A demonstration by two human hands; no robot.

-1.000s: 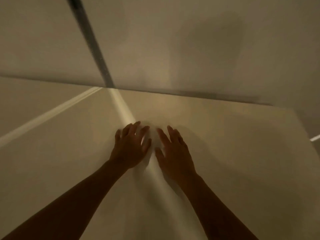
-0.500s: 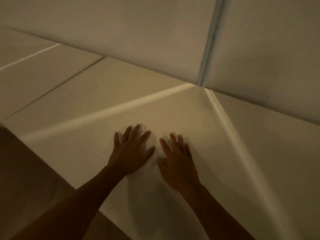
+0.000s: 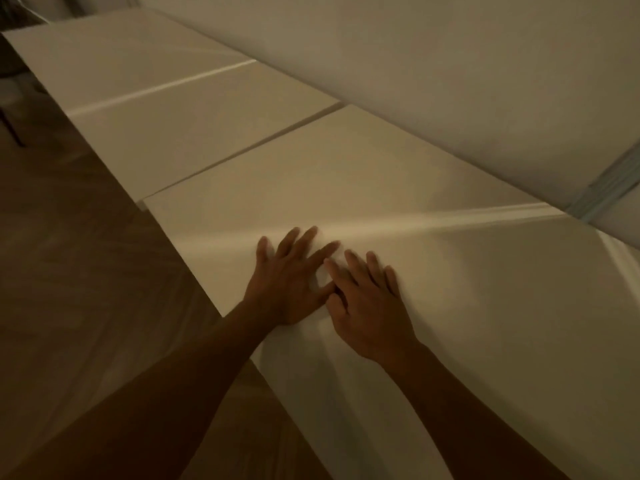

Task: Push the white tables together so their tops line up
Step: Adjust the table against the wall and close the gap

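Two white tables stand end to end along a wall in dim light. The near white table [image 3: 467,306] carries both my hands, flat and side by side near its left front edge. My left hand [image 3: 289,282] lies palm down with fingers spread. My right hand [image 3: 369,303] lies flat beside it, the thumbs almost touching. The far white table [image 3: 166,133] lies up and to the left. A thin dark gap [image 3: 249,150] separates the two tops, and the near table's front corner sticks out slightly past the far one's front edge.
A pale wall [image 3: 450,81] runs along the back of both tables, with a grey vertical strip [image 3: 602,188] at the right. Brown wooden floor [image 3: 86,271] lies to the left of the tables. A dark chair leg [image 3: 10,129] shows at the far left.
The view has swung left, bringing the far table and the gap into sight. Both hands stay flat on the near table, now closer to its front edge.
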